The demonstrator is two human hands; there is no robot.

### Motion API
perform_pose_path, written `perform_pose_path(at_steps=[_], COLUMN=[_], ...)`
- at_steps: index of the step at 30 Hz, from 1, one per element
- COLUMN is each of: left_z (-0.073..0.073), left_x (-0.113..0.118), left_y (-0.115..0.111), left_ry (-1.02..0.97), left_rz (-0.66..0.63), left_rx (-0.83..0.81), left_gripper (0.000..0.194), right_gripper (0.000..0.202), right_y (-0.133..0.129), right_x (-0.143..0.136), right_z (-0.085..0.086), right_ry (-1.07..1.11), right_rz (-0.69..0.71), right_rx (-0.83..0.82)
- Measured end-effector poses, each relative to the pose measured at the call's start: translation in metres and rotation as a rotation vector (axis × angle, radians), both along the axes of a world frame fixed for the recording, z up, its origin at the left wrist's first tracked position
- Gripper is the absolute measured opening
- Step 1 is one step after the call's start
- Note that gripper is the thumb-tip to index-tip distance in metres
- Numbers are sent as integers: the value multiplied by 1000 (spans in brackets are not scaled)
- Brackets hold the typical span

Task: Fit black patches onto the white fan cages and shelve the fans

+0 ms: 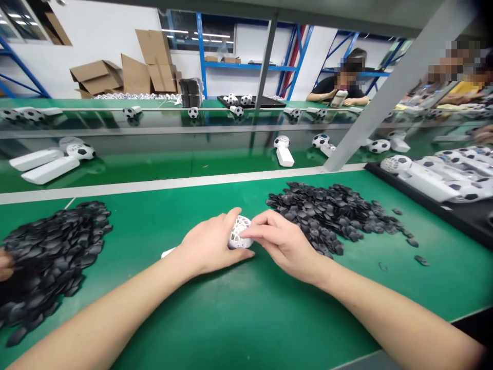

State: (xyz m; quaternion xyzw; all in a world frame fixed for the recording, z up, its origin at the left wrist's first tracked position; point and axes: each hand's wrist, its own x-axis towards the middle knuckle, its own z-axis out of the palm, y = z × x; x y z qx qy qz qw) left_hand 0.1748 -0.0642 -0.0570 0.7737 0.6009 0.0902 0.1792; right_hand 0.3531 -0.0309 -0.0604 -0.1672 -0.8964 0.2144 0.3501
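My left hand (210, 241) is wrapped round a white soccer-ball-headed piece (241, 234) low over the green table. Its rounded head has an open lattice of holes, and a bit of its white handle (168, 253) shows behind my wrist. My right hand (283, 241) is closed in a pinch, fingertips against the lattice; whatever they hold, if anything, is hidden. A heap of small black plastic pieces (319, 213) lies just beyond my right hand. More black pieces (57, 252) are heaped at the left.
A black tray (435, 198) of soccer-ball-headed pieces stands at the right. Beyond the white rail (165, 183), more such pieces lie on a green belt (185, 162). A slanted grey post (385, 97) rises at the right. Another person's hand (5, 264) is at the left edge.
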Motion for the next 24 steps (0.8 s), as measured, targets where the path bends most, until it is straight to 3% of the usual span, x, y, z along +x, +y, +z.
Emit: perform_pose_path(at_steps=[5, 10, 15, 19, 24], left_z=[0, 1, 2, 3, 3], left_x=[1, 0, -3, -4, -3], left_y=[3, 1, -1, -2, 0], left_ry=[22, 25, -5, -27, -83], left_rz=[-7, -3, -16, -20, 6], left_rx=[9, 33, 56, 54, 18], left_gripper=[59, 66, 71, 58, 57], right_gripper=[10, 7, 5, 23, 46], right_y=[-1, -5, -6, -3, 1], right_x=[2, -1, -3, -2, 0], right_z=[-1, -3, -9, -14, -16], right_ry=[-90, -189, -128, -34, -116], right_rz=[-2, -15, -56, -113, -128], right_rx=[21, 64, 62, -47, -229])
